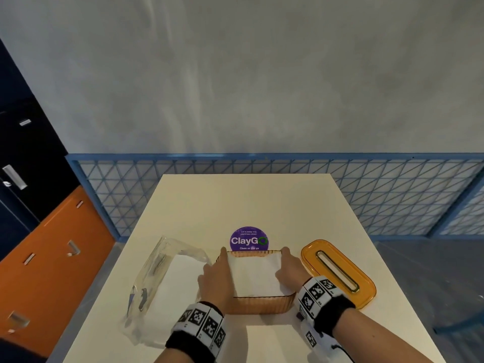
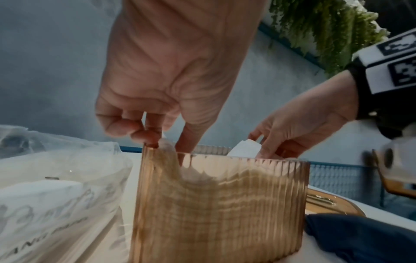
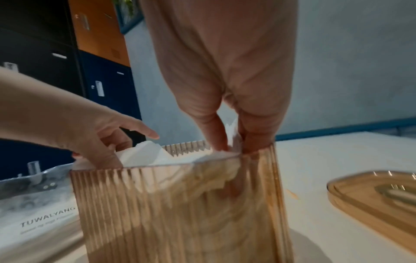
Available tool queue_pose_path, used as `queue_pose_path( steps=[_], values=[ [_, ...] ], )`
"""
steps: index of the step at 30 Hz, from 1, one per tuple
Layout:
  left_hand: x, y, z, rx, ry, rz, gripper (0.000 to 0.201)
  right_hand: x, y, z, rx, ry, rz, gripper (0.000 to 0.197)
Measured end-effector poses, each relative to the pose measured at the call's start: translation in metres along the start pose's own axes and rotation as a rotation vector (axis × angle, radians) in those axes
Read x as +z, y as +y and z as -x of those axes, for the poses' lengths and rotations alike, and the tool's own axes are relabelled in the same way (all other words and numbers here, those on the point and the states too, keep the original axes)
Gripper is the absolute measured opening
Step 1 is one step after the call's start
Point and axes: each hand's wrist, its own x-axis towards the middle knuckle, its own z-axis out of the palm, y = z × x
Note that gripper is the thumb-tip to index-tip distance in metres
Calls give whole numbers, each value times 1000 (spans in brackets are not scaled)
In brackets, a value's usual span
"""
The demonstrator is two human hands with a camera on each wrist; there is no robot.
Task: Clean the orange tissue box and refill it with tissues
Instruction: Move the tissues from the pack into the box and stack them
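Note:
The orange ribbed tissue box stands open on the table, straight in front of me. A white tissue stack fills it. My left hand grips the stack's left end, fingers down inside the box wall. My right hand pinches the stack's right end. In the left wrist view the left hand curls over the box rim. The right wrist view shows the right hand pinching tissue inside the box. The orange slotted lid lies to the right.
An opened clear plastic tissue pack with white tissues lies left of the box. A purple round sticker sits on the white table behind it. A blue mesh fence runs past the far edge; lockers stand at left.

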Motion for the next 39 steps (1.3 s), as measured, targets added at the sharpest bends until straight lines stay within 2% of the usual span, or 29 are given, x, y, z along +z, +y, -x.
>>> queue_pose_path(
  steps=[3, 5, 6, 7, 9, 11, 13, 16, 18, 20, 24, 26, 28, 30, 31, 32, 34, 36, 39],
  values=[
    [-3, 2, 4, 69, 75, -200, 65, -2, 1, 12, -131, 133, 187, 56],
    [-5, 2, 4, 188, 142, -341, 58, -2, 2, 19, -300, 264, 379, 61],
    [-6, 2, 2, 272, 128, -400, 54, -2, 2, 21, -392, 279, 409, 59],
    [-6, 1, -1, 343, 82, -456, 52, -1, 1, 22, -483, 246, 425, 57],
    [-6, -1, -8, 395, -38, -536, 54, 1, 2, 18, -594, 74, 510, 55],
    [-7, -2, -15, 400, -138, -581, 61, 4, 4, 12, -557, -83, 633, 62],
    [-8, -2, -20, 406, -223, -579, 62, 3, 10, 7, -449, -172, 701, 67],
    [-11, -5, -23, 416, -329, -547, 66, 0, 14, 6, -387, -198, 792, 70],
    [-12, -6, -24, 425, -366, -524, 68, -1, 11, 9, -364, -210, 789, 61],
    [-12, -7, -25, 423, -382, -505, 68, 1, 8, 8, -318, -220, 710, 51],
    [-11, -7, -21, 429, -342, -491, 65, 2, 9, 5, -301, -197, 651, 52],
    [-17, -12, -16, 424, -249, -321, 55, -8, 10, 5, -353, -154, 606, 52],
    [-22, -29, -12, 398, 34, -3, 43, -19, 18, 4, -457, 27, 433, 45],
    [-22, -58, -10, 256, 345, 245, 34, -25, 32, -1, -436, 255, 177, 41],
    [-20, -75, -12, 145, 391, 307, 33, -26, 40, -4, -380, 295, 65, 41],
    [-16, -89, -13, 28, 357, 319, 33, -25, 46, -5, -303, 271, -17, 42],
    [-2, -110, -19, -149, 177, 228, 34, -16, 52, -7, -165, 138, -126, 47],
    [9, -114, -23, -175, 41, 77, 33, -6, 51, -6, -56, 24, -219, 53],
    [23, -103, -25, -208, -30, -5, 44, 6, 48, -7, 9, 22, -259, 52]
  ],
)
